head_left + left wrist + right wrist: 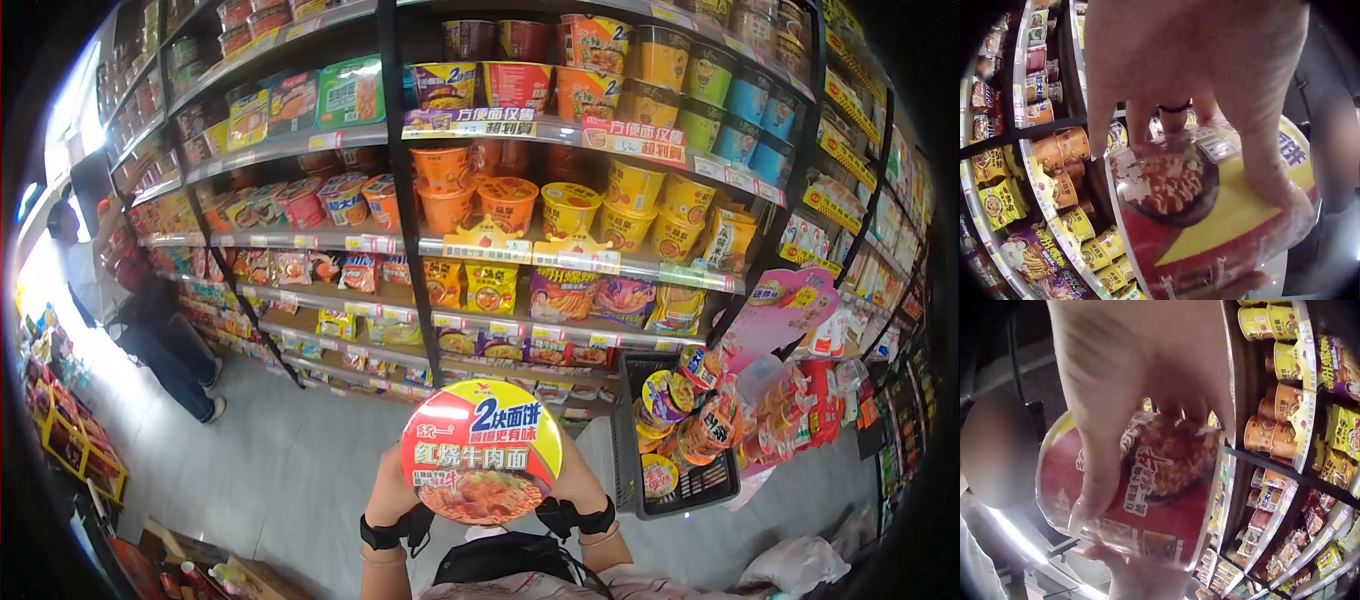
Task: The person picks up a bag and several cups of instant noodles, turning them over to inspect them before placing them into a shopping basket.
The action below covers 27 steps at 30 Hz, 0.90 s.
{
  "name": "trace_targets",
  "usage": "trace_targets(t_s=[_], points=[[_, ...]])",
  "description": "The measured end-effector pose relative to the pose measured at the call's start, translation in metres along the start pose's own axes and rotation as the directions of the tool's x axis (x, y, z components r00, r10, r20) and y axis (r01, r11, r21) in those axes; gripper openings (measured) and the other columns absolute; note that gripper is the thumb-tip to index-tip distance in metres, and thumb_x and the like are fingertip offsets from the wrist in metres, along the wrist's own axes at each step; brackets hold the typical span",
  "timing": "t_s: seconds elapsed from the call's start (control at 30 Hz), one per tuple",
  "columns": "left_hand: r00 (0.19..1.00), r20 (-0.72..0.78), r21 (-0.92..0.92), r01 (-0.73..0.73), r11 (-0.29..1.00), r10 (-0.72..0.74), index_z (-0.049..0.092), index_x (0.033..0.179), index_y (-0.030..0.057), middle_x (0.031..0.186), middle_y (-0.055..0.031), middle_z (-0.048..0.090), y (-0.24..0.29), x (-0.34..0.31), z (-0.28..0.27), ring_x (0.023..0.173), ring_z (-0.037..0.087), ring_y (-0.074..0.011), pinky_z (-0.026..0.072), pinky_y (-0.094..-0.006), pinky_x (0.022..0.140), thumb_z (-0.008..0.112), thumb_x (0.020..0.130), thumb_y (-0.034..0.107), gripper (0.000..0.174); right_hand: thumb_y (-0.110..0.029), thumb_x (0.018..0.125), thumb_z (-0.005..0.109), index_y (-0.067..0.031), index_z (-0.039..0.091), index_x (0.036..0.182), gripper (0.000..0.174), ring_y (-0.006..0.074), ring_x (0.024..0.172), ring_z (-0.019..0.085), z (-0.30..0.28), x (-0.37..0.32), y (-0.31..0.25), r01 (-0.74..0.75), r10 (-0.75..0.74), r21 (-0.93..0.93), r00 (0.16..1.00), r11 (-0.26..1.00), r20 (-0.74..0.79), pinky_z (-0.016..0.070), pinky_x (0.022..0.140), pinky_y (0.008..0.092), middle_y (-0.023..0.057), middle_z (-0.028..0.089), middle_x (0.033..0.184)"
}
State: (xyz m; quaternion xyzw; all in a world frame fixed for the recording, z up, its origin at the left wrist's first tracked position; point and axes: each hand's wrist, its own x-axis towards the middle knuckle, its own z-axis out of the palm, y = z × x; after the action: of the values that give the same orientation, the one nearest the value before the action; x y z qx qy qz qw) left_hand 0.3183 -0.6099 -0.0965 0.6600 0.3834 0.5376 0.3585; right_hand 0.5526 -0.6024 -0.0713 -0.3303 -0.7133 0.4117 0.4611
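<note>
A large round noodle tub (pixel 482 452) with a red, white and yellow lid is held up in front of the body, lid toward the head camera. The left hand (pixel 392 488) grips its left side and the right hand (pixel 582 480) its right side, both partly hidden behind the lid. In the left wrist view the left hand (pixel 1204 81) has its thumb and fingers spread round the tub wall (pixel 1222 219). The right wrist view has the right hand (pixel 1122 381) curled round the tub's red side (pixel 1166 519), thumb across it.
Shelves (pixel 600 260) of noodle cups and packets span the front. A dark basket (pixel 690 500) holding several noodle packs stands at the right, beside a pink display (pixel 780 310). Another person (pixel 150 300) stands in the aisle at the left. Boxes (pixel 190 560) sit at the lower left.
</note>
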Motion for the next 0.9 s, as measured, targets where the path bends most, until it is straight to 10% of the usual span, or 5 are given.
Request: trace_targets(t_s=[0.2,0.47,0.9], points=[[0.972,0.219,-0.174,0.122,0.977,-0.083,0.046,0.118,0.002,0.116,-0.0065,0.053,-0.024,0.074,0.0,0.103,0.049,-0.0143,0.0413,-0.0312,0.087,0.076,0.066,0.013,0.062,-0.012,0.062,0.077,-0.004,0.021,0.138,0.095,0.0264,0.129,0.029,-0.029,0.063,0.03,0.131,-0.127,0.023,0.986,0.991,-0.109,0.0249,0.103,0.0357,0.0144,0.027,0.141],[0.997,0.066,-0.193,0.039,0.98,-0.027,0.041,0.123,0.0021,0.117,-0.0087,0.053,-0.065,0.184,0.011,0.107,0.049,-0.0155,0.04,-0.0324,0.09,0.079,0.063,0.018,0.073,-0.013,0.058,0.079,-0.0039,0.004,0.14,0.111,0.0224,0.131,0.022,-0.088,0.145,0.055,0.22,-0.221,-0.277,0.975,0.935,0.026,0.0222,0.105,0.0351,0.015,0.016,0.143],[0.998,0.067,-0.153,0.005,0.988,0.005,0.044,0.117,-0.002,0.118,-0.0198,0.05,-0.078,0.247,-0.003,0.106,0.051,-0.0303,0.038,-0.0344,0.089,0.075,0.064,0.02,0.065,-0.019,0.063,0.078,-0.001,0.018,0.137,0.097,0.02,0.127,0.03,-0.092,0.213,0.071,-0.091,0.093,0.067,0.996,0.994,-0.019,0.0263,0.103,0.0338,0.0121,0.022,0.143]])
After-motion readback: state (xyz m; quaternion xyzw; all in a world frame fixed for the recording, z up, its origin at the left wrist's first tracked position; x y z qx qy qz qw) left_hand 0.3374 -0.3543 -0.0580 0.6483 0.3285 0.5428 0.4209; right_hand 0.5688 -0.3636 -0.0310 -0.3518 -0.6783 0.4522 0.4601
